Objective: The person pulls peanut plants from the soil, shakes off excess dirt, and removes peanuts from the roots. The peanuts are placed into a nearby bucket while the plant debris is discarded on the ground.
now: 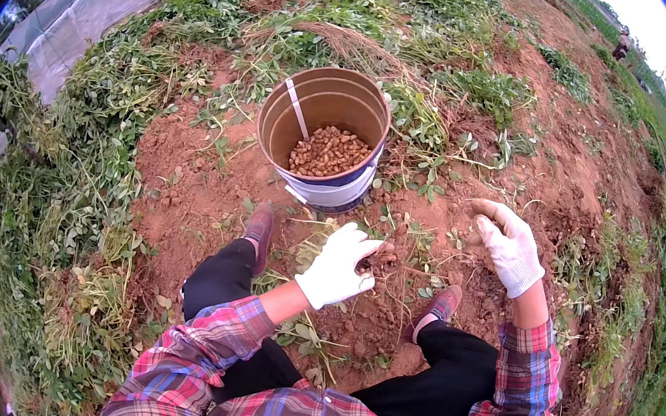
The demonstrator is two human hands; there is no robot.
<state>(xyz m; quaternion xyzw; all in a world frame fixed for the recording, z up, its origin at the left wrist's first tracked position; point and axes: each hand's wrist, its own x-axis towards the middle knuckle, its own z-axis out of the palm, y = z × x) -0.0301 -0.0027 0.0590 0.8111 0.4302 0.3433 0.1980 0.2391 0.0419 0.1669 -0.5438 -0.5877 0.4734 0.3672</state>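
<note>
A round bucket (330, 190) with a brown inside stands on the red soil in front of me; peanuts in their shells (331, 152) cover its bottom. My left hand (340, 267), in a white glove, is just below the bucket, with thumb and fingers curled around something dark and soil-coloured, perhaps a clump of roots. What exactly it holds is hard to make out. To the right, over the soil, my right hand (506, 243) wears a dirt-stained white glove; its fingers are bent towards the thumb, and whether anything small sits between them is unclear.
Uprooted peanut plants (102, 190) lie thickly along the left and behind the bucket (471, 18). My shoes (443, 303) rest on the soil on either side of my left hand. Plastic sheeting (68, 40) runs along the upper left. A distant person (623, 44) is at the upper right.
</note>
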